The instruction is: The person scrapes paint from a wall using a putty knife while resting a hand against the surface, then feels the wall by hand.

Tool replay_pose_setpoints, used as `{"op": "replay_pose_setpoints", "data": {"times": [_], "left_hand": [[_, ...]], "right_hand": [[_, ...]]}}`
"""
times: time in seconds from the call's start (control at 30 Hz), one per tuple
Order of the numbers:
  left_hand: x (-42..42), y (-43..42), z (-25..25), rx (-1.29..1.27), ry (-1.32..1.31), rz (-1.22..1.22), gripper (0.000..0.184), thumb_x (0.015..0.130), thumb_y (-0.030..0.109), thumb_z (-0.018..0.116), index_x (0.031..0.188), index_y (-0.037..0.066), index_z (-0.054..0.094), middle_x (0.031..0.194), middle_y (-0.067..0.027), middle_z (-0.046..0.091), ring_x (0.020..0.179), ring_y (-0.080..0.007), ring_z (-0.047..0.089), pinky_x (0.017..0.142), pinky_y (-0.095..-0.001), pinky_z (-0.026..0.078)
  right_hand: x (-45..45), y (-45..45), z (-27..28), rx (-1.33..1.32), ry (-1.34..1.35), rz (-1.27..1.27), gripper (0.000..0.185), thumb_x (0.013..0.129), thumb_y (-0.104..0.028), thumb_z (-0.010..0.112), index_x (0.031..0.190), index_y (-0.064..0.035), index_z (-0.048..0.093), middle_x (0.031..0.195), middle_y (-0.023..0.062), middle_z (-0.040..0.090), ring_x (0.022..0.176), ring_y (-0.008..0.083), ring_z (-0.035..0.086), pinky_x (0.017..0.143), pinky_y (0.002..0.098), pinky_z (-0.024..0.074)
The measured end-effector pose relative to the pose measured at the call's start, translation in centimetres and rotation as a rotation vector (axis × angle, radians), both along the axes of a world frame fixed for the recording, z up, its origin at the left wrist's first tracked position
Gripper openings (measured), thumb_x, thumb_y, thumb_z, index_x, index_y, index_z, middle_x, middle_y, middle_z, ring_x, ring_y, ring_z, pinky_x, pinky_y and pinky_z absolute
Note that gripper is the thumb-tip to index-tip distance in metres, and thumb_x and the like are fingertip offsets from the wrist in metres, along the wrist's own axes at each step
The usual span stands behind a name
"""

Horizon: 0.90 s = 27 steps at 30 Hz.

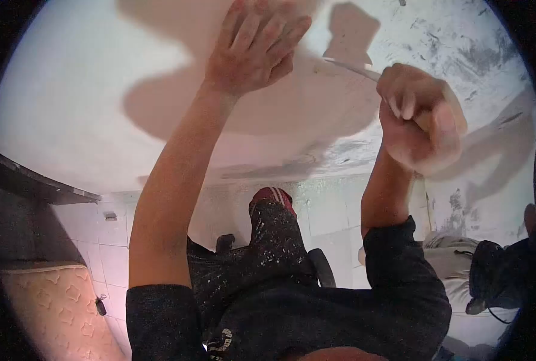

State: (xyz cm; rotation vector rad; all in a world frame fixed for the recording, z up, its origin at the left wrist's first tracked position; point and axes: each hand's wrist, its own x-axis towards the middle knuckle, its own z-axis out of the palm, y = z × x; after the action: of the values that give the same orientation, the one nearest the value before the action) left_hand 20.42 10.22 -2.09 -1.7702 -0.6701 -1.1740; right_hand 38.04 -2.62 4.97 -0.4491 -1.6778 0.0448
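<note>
My left hand (259,48) is held up against the pale wall (219,141), its fingers stretched out and slightly apart. Whether the palm presses on the plaster is hard to tell. My right hand (421,108), somewhat blurred, is closed around a putty knife, probably by its handle. The thin blade (352,69) shows nearly edge-on and points left toward the wall. Its broad shadow (352,33) falls just above. Smooth pale surface lies around my left hand, while the wall at the upper right has rough grey patches (466,57).
A patterned mattress (60,307) is at the lower left, below a dark ledge (33,177). Pale tiles (108,259) cover the floor. At the lower right are a light sack-like bundle (451,253) and dark fabric (499,274). My paint-spotted trouser leg (274,234) reaches toward the wall's base.
</note>
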Motion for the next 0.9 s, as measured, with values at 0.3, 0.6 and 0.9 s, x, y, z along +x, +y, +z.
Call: {"op": "replay_pose_setpoints", "data": {"times": [0.3,0.6,0.9], "left_hand": [[-0.5,-1.3,-0.4,-0.062,0.03,0.028,0.047,0.093,0.036,0.04,0.137,0.02,0.049,0.137,-0.0093,0.049,0.13,-0.0317,0.04,0.108,-0.0561,0.033],[-0.9,-0.4,-0.5,0.042,0.011,0.019,0.048,0.091,0.032,0.043,0.136,0.019,0.049,0.135,-0.0106,0.049,0.126,-0.0336,0.043,0.107,-0.0566,0.034],[-2.2,-1.2,-0.7,0.066,-0.058,0.062,0.049,0.083,0.035,0.054,0.132,0.032,0.054,0.135,-0.0015,0.048,0.124,-0.0257,0.041,0.108,-0.0498,0.032]], "right_hand": [[-0.4,-0.3,0.2,-0.14,0.024,0.039,0.035,0.093,-0.021,0.042,0.061,-0.0052,0.04,0.056,0.0048,0.041,0.05,0.0138,0.033,0.048,0.0285,0.0253],[-0.8,0.6,0.7,-0.002,0.068,0.091,0.031,0.09,-0.007,0.041,0.059,-0.0021,0.039,0.055,0.0027,0.042,0.048,0.0124,0.037,0.044,0.0257,0.0263],[-2.2,-1.9,0.4,0.018,-0.074,0.039,0.039,0.096,-0.027,0.04,0.065,-0.0027,0.038,0.057,0.007,0.037,0.05,0.0173,0.032,0.048,0.0313,0.0278]]}}
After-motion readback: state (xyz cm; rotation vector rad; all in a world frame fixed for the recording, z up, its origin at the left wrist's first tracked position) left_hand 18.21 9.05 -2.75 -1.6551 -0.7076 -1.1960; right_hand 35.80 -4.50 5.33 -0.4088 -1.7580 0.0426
